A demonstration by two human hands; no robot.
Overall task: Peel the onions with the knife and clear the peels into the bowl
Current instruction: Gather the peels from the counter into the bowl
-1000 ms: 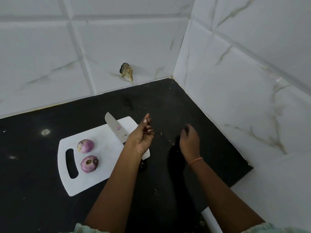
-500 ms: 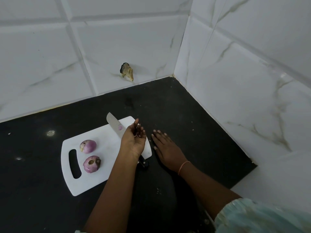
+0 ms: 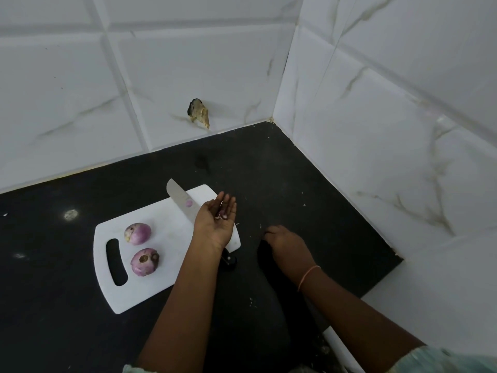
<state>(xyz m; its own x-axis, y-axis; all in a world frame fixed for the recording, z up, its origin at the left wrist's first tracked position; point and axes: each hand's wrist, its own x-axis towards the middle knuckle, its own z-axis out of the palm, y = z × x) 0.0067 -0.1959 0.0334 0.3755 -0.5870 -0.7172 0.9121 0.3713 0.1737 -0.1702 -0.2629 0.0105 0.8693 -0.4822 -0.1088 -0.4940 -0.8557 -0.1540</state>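
A left hand (image 3: 215,224) hovers palm up, fingers relaxed, cradling small purple onion peel scraps (image 3: 221,215) over the right edge of a white plastic cutting board (image 3: 161,270). Two peeled purple onions (image 3: 137,233) sit near the board's handle slot. A steel-bladed knife (image 3: 183,201) lies across its far corner. The right hand (image 3: 287,244) presses curled fingertips on the black table (image 3: 295,170), perhaps pinching scraps.

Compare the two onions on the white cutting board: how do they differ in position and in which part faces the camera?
The far onion lies nearer the wall; the near onion lies nearer the person. The far onion shows a pale patch on its left side, while the near onion shows a brown, dark-centred cut end facing up. Both are purple, roundish, and rest apart on the cutting board beside its handle slot.
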